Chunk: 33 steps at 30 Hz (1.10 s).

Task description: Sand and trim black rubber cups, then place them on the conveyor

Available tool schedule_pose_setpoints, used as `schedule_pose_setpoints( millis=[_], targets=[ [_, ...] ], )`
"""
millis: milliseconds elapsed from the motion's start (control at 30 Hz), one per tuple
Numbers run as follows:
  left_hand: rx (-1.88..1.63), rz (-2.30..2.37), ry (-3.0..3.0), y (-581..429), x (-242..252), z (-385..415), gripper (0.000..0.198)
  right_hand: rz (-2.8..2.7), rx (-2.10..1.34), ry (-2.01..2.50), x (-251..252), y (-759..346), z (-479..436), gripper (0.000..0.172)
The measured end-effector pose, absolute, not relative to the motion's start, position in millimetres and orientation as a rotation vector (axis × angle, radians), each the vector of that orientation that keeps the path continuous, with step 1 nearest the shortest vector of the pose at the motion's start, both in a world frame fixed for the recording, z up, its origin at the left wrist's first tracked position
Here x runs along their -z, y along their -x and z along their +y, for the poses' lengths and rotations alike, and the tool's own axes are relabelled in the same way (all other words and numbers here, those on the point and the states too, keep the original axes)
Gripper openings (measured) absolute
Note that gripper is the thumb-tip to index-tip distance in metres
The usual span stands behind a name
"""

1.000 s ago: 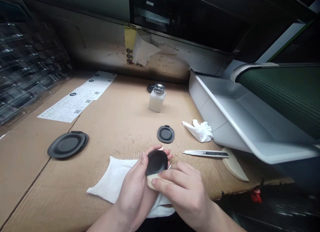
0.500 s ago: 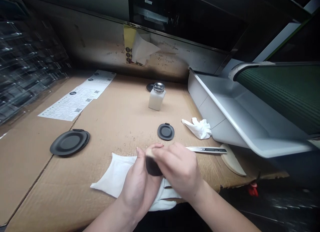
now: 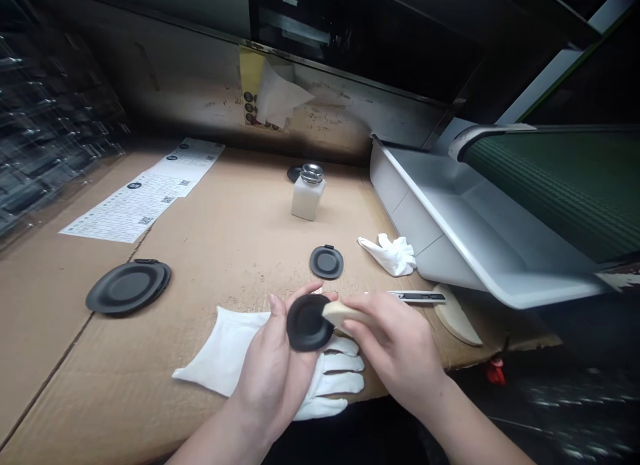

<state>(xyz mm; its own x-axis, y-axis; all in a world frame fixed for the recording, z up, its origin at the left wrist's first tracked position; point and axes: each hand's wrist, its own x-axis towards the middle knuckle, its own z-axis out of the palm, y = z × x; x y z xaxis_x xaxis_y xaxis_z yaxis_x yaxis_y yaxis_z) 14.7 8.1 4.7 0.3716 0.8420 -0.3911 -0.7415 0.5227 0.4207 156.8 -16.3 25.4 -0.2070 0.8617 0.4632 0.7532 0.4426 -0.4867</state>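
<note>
My left hand (image 3: 267, 375) is closed around the edge of a small round black lid (image 3: 306, 325), its dished face turned up. Pinched in my right hand (image 3: 403, 348) is a cream felt-like pad (image 3: 343, 313), its tip touching the right side of the lid. Under my left hand lies a white glove (image 3: 225, 351), its fingers pointing right. A utility knife (image 3: 420, 297) rests beyond my right hand, beside a cream half-disc (image 3: 456, 316). Farther up lies another black lid (image 3: 327, 261); a few larger black lids (image 3: 127, 288) are stacked at left.
A square white bottle with a metal top (image 3: 307, 199) stands on the cardboard surface (image 3: 240, 231). A crumpled white cloth (image 3: 393, 255) lies against a grey bin (image 3: 440, 215). Printed sheets (image 3: 130, 201) are at left, near clear plastic trays (image 3: 45, 118). A green belt (image 3: 560, 185) runs behind the bin.
My right hand has moved right and drawn back, uncovering the black lid's face. The pad has slid from the lid's top to its right side. The view has shifted slightly.
</note>
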Motion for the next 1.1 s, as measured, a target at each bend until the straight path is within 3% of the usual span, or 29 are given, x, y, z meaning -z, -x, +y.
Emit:
schedule_pose_setpoints(
  millis=[300, 567, 833, 1100],
  targets=[
    [-1.004, 0.616, -0.238, -16.2, -3.1, 8.3, 0.041, -2.138, -0.169, 1.219, -13.2, -141.2, -19.8, 0.016],
    [-1.002, 0.641, -0.299, -19.0, -4.2, 8.4, 0.035, -2.36, 0.462, 1.085, -26.4, -163.7, 0.5, 0.021],
    [-1.001, 0.632, -0.223, -16.2, -2.2, 8.2, 0.038, -2.047, 0.055, 1.185, -17.8, -153.0, -6.3, 0.023],
    [-1.02, 0.64, -0.196, -17.8, -3.1, 5.1, 0.029, -1.964, 0.34, 1.339, -11.8, -111.0, 15.0, 0.016]
  ],
)
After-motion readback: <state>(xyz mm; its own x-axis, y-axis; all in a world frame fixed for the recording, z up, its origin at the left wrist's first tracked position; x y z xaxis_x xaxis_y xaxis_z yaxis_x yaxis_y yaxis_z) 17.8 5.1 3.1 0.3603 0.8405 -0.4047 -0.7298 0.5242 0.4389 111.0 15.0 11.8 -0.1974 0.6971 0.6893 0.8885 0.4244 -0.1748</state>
